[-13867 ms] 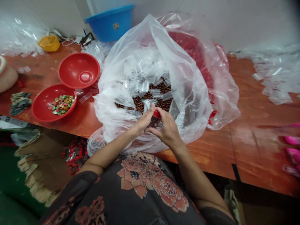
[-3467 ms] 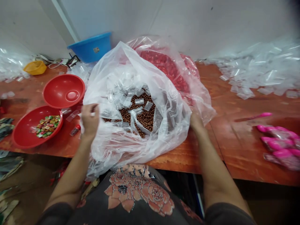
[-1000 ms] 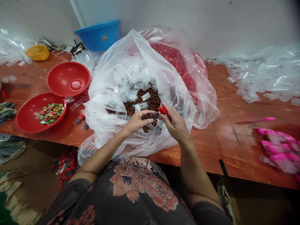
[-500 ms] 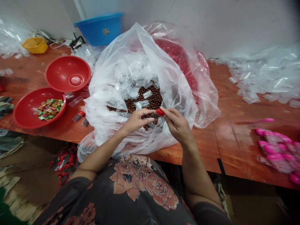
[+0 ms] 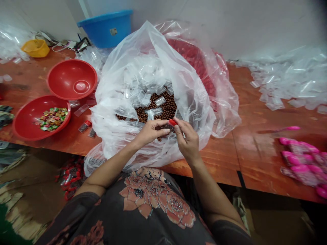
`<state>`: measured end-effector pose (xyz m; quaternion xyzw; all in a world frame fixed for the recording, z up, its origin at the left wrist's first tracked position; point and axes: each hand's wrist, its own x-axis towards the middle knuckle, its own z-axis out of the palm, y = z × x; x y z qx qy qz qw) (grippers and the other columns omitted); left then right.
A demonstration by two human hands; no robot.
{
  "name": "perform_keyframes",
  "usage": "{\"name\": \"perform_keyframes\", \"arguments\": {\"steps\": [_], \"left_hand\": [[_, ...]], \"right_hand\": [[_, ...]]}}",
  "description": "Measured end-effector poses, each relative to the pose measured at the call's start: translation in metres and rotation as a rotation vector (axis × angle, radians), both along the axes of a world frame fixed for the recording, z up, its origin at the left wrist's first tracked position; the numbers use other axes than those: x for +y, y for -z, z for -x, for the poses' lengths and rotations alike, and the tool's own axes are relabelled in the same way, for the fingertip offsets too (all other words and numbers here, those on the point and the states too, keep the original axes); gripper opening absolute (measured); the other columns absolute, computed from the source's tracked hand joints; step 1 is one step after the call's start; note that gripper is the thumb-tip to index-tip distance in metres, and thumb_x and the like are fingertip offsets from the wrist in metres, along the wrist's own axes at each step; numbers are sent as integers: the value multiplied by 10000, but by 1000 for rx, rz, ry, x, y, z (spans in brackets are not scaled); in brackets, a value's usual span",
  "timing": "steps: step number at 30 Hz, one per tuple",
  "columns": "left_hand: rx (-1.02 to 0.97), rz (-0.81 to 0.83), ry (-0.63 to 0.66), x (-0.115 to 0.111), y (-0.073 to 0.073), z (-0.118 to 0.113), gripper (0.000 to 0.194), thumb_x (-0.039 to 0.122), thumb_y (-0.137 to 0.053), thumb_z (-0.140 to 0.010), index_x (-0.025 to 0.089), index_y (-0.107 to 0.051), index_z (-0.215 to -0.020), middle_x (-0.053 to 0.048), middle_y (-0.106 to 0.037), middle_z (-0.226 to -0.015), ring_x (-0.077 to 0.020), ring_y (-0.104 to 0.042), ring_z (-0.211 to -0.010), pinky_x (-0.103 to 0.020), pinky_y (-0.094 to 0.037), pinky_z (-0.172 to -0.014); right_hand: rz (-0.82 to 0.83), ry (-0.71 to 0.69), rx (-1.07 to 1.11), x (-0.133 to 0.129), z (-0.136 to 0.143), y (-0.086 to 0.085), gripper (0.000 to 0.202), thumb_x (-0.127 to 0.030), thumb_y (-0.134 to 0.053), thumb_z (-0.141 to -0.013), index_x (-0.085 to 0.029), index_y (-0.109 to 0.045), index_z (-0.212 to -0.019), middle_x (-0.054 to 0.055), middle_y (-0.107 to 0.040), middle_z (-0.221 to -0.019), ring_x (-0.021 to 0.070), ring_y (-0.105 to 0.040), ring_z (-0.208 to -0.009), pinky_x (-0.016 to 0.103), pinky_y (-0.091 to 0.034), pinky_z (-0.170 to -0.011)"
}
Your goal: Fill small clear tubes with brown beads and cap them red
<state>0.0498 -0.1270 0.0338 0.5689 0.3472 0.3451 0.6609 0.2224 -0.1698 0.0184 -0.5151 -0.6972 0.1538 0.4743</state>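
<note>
My left hand (image 5: pixel 151 132) grips a small clear container (image 5: pixel 165 127) between thumb and fingers, over the open plastic bag. At its right end is a red cap (image 5: pixel 172 122), pinched by my right hand (image 5: pixel 187 136). Beneath and beyond my hands, the white translucent bag (image 5: pixel 109 105) holds many brown balls (image 5: pixel 167 108) and a heap of clear empty containers (image 5: pixel 145 73). The container's contents are partly hidden by my fingers.
Two red bowls stand at the left, one empty (image 5: pixel 70 76), one with wrapped sweets (image 5: pixel 53 119). A blue tub (image 5: pixel 107 29) is at the back. Behind the bag lies a bag of red pieces (image 5: pixel 194 61). Pink-capped containers (image 5: pixel 301 163) lie at the right.
My right hand has shifted slightly left, and the red cap sits closer to my left fingertips. The whole view has shifted a little.
</note>
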Motion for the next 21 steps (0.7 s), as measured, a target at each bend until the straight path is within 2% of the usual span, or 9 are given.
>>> {"name": "perform_keyframes", "arguments": {"steps": [3, 5, 7, 9, 13, 16, 18, 21], "left_hand": [[-76, 88, -77, -2, 8, -1, 476, 343, -778, -740, 151, -731, -1174, -57, -728, -941, -130, -639, -747, -260, -541, -715], [-125, 124, -120, -4, 14, -4, 494, 323, -807, -713, 160, -731, -1173, -54, -736, -970, -147, -658, -839, -260, -534, -788], [-171, 167, -125, -7, 18, -8, 538, 326, -822, -701, 174, -711, -1206, -46, -734, -969, -143, -664, -850, -243, -529, -782], [-199, 246, -146, -9, 17, -12, 593, 390, -796, -740, 192, -656, -1281, -36, -725, -920, -124, -662, -769, -219, -526, -705], [-194, 541, -141, -10, 7, -18, 681, 626, -515, -898, 162, -525, -1396, -60, -712, -815, -131, -641, -573, -248, -530, -564], [-163, 609, -118, -11, 5, -19, 677, 646, -434, -924, 126, -567, -1336, -80, -715, -794, -131, -610, -494, -240, -495, -478], [-160, 567, -157, -13, 7, -18, 653, 639, -434, -929, 119, -603, -1288, -73, -707, -768, -110, -586, -483, -209, -464, -457], [-163, 503, -186, -15, 10, -14, 681, 657, -408, -930, 116, -589, -1303, -45, -675, -707, -94, -555, -486, -203, -470, -474]], "right_hand": [[-67, -78, -130, 2, -1, 11, 671, -387, -673, -878, -274, -408, -1484, 114, -610, -1318, 256, -607, -1198, 452, -541, -998], [-98, -118, -174, 4, -3, 17, 818, -412, -741, -816, -264, -333, -1509, 130, -593, -1325, 269, -599, -1207, 460, -546, -984], [-116, -122, -196, 7, -6, 20, 794, -389, -747, -811, -262, -344, -1483, 126, -604, -1290, 261, -613, -1176, 453, -553, -961], [-126, -111, -213, 8, -7, 20, 719, -365, -746, -808, -258, -399, -1428, 115, -627, -1240, 252, -634, -1123, 437, -559, -930], [-150, -136, -257, 5, -4, 21, 637, -367, -745, -787, -249, -468, -1349, 103, -660, -1174, 259, -647, -1070, 432, -550, -897], [-58, -221, -272, 1, -2, 23, 629, -388, -747, -784, -259, -488, -1342, 105, -644, -1231, 271, -622, -1121, 457, -524, -932], [79, -256, -169, 0, -4, 26, 677, -434, -777, -755, -267, -493, -1345, 103, -625, -1257, 257, -613, -1131, 443, -527, -934], [292, -185, 227, -1, -6, 32, 575, -479, -760, -762, -248, -541, -1241, 35, -672, -984, 170, -661, -857, 320, -566, -732]]}}
